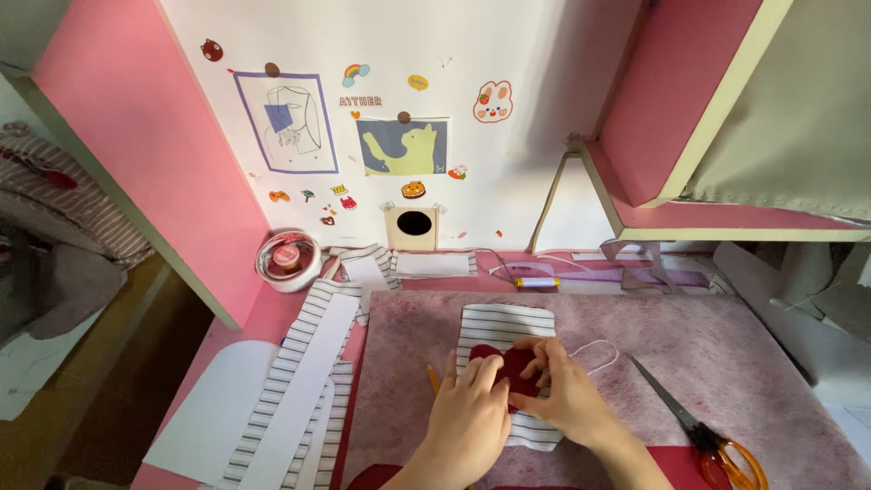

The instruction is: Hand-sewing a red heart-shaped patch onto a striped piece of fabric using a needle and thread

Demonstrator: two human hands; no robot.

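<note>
On the pink mat (726, 363), going left to right, I see paper strips (304, 390) pushed aside for room. My left hand (467, 422) lies flat, pressing the red cloth (515, 367) onto the striped cloth (504, 331) so it stays put. My right hand (567, 390) pinches its edge, maybe with a needle. Scissors (712, 436) wait nearby.

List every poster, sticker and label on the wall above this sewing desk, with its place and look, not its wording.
Line-drawing poster: upper left, rectangular, white, purple border, blue patch.
Cat poster: centre, grey-blue rectangle, yellow-green cat.
Rabbit sticker: right of the cat poster, white and pink.
Rainbow sticker: between the posters, small, pastel.
Small stickers: below the posters, red, orange and yellow.
Beige box: wall base, round black hole.
</note>
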